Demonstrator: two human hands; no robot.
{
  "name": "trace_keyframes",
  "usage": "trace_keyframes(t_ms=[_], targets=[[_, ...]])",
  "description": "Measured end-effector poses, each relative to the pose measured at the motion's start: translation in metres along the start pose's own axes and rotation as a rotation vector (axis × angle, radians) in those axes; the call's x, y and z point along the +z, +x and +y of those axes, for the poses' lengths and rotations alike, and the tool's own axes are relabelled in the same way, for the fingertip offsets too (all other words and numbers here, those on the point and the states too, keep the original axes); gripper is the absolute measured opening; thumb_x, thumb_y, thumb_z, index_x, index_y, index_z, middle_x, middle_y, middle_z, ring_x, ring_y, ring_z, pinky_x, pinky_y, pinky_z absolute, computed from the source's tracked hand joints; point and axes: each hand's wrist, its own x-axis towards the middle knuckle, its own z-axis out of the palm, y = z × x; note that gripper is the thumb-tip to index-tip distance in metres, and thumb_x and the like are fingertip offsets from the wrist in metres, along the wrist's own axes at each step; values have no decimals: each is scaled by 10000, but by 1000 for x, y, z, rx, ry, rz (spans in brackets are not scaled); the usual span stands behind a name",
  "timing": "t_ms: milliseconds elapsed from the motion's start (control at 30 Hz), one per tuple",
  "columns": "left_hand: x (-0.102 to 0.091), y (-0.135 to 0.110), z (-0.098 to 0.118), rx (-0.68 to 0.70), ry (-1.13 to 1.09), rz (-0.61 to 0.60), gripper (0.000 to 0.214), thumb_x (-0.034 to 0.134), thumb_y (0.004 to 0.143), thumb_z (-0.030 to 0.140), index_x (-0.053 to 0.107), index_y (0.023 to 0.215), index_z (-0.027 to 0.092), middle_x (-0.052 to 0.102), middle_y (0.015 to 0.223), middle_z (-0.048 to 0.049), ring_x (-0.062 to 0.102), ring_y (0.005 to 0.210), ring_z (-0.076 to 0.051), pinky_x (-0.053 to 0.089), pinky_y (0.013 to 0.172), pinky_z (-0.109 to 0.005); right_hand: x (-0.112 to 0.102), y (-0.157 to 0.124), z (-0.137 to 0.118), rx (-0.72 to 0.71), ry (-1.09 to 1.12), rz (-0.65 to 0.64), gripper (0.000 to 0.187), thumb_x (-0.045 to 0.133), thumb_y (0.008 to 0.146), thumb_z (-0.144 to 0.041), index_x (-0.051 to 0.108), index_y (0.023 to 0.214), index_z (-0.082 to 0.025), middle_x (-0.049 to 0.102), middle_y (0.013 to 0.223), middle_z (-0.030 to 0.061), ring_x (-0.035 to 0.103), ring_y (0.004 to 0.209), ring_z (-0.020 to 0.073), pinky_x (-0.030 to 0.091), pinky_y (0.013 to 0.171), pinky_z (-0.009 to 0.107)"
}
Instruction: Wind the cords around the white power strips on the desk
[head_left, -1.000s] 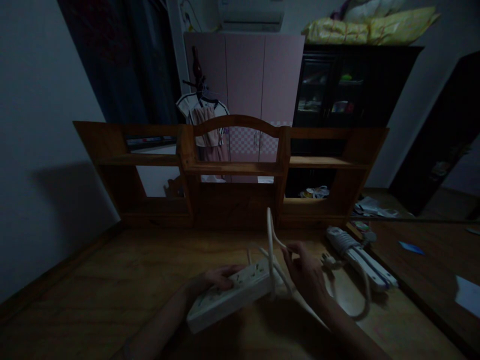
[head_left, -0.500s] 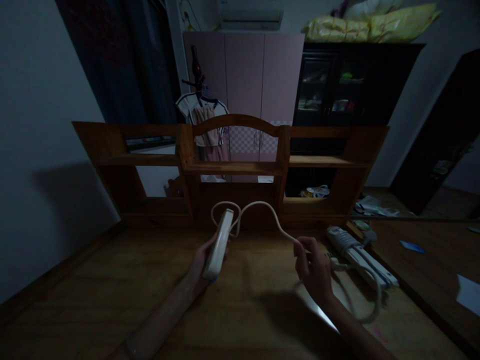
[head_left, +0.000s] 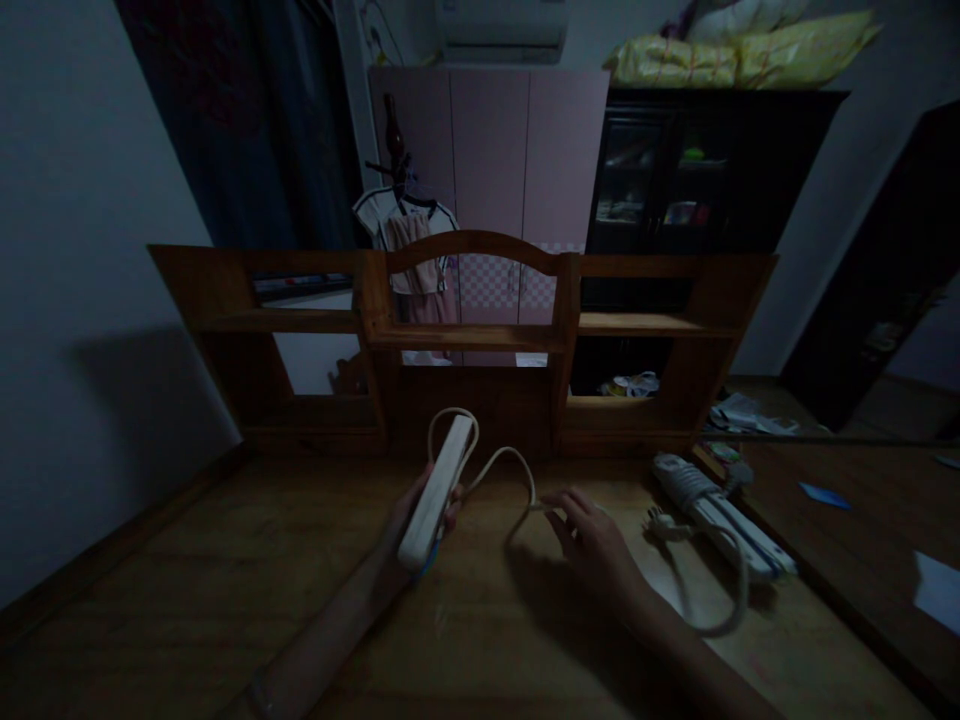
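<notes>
A white power strip (head_left: 438, 492) is gripped in my left hand (head_left: 409, 510), tilted above the wooden desk. Its pale cord (head_left: 504, 452) loops around the far end of the strip and runs to the right. My right hand (head_left: 589, 535) pinches that cord between thumb and fingers, over the middle of the desk. To the right of this hand lies the cord's plug (head_left: 667, 524), joined to a curved length of cable. A second power strip (head_left: 724, 520), with grey cord wound around its far end, rests on the desk at the right.
A wooden shelf unit (head_left: 469, 338) stands along the back of the desk (head_left: 315, 560). On the brown surface at the right are a blue card (head_left: 823, 494) and a white paper (head_left: 937, 585). The wall (head_left: 90, 300) bounds the left side.
My right hand has moved left with the cord, closer to my left hand. The cord's arch has dropped and shortened. My left hand has turned the strip slightly, showing more of its broad face.
</notes>
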Motion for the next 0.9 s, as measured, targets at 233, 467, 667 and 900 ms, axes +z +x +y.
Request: trace_keyframes(t_ms=[233,467,667,900], targets=[[-2,-5,-8,-143,102,-216,420,418,901,489,565,943,97,565,794,-55,500,436,-70,494,399,-206,-5,0,-6,34,4,-50,315,387,955,-291,483,1255,-283,479,1273,65,601,795,134,516,724,293],[-7,-10,-18,-308,111,-323,509,364,899,548,553,1065,106,575,817,-60,551,439,-100,509,445,-256,-6,2,5,79,-276,60,313,375,956,-257,462,1256,-252,523,1226,77,587,955,202,484,759,315],[-6,-1,-20,-175,133,-351,523,294,914,569,554,1050,137,526,635,-4,483,383,-82,461,391,-214,-14,2,10,48,-530,-66,206,399,914,-138,529,1040,-237,616,980,43,598,709,170,331,504,248],[-29,17,-7,-139,99,-427,654,249,874,665,485,1230,170,500,602,13,420,357,-82,390,358,-204,-30,44,-1,145,-222,142,265,272,970,-308,505,922,-191,616,689,25,536,485,135,324,448,228]])
